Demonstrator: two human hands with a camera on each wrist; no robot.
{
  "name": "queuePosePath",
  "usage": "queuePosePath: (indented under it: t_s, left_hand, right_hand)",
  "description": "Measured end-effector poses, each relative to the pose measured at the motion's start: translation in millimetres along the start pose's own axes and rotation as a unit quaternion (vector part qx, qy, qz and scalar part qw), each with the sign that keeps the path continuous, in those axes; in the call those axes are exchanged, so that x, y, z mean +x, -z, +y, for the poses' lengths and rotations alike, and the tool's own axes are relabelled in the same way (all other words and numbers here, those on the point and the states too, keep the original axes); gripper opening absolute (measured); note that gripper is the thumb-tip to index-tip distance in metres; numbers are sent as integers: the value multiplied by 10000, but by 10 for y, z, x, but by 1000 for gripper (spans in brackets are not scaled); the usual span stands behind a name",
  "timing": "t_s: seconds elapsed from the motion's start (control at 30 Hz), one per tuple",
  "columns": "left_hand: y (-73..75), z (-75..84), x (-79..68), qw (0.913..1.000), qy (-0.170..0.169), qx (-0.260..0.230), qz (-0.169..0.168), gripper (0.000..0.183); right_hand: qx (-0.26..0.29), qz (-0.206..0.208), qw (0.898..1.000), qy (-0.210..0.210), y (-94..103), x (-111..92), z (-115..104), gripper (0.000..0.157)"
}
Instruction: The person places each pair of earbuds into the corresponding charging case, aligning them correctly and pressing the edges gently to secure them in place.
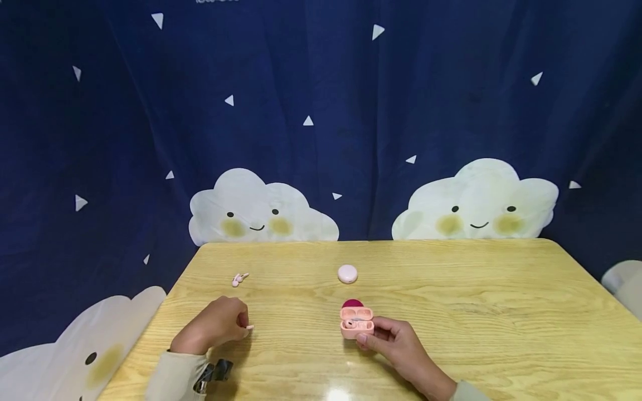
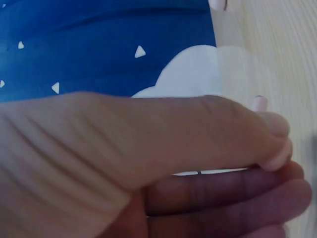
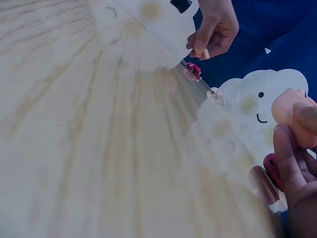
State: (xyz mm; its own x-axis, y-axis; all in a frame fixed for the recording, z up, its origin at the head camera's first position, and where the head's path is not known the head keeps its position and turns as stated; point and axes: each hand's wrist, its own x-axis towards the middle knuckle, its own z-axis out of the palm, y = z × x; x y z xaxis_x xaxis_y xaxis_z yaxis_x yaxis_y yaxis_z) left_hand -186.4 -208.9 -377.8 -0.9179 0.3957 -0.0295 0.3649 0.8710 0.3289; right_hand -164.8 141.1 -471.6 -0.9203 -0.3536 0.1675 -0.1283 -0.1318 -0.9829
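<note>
My left hand (image 1: 215, 327), low over the left of the table, pinches a pale pink earbud (image 1: 250, 327) between thumb and fingertips. In the left wrist view the earbud's stem (image 2: 260, 103) pokes out past the thumb; the fingers cover part of its body. My right hand (image 1: 393, 344) grips a peach-pink earbud case (image 1: 357, 333) with thumb and fingers. The lid stands raised, and one earbud (image 1: 349, 323) sits in the left slot. The right slot shows no earbud. In the right wrist view the case's smooth outside (image 3: 287, 111) shows.
Behind the held case lies a dark pink case (image 1: 353, 303). Farther back rests a pale pink round case (image 1: 348, 273). Pale pink earbuds (image 1: 240, 279) lie at the back left. Dark pink earbuds (image 3: 193, 71) appear near the left hand in the right wrist view. A blue curtain (image 1: 321, 72) hangs behind.
</note>
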Motion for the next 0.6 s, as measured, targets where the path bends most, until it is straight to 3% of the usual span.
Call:
queuePosePath:
  t_s: [0.2, 0.4, 0.5, 0.6]
  left_hand:
    - [20, 150, 78, 9980, -582, -59, 235, 17]
    - [38, 313, 186, 9893, -1071, 359, 927, 20]
    - [47, 405, 252, 9858, -1175, 419, 1128, 20]
    - [52, 495, 311, 9869, -1139, 289, 1106, 20]
  right_hand:
    - [-181, 98, 9997, 96, -23, 32, -7, 35]
    - [-155, 136, 9997, 98, -52, 113, 15, 34]
    - [-198, 142, 9997, 102, -64, 138, 17, 33]
    - [-217, 132, 9996, 98, -75, 170, 24, 34]
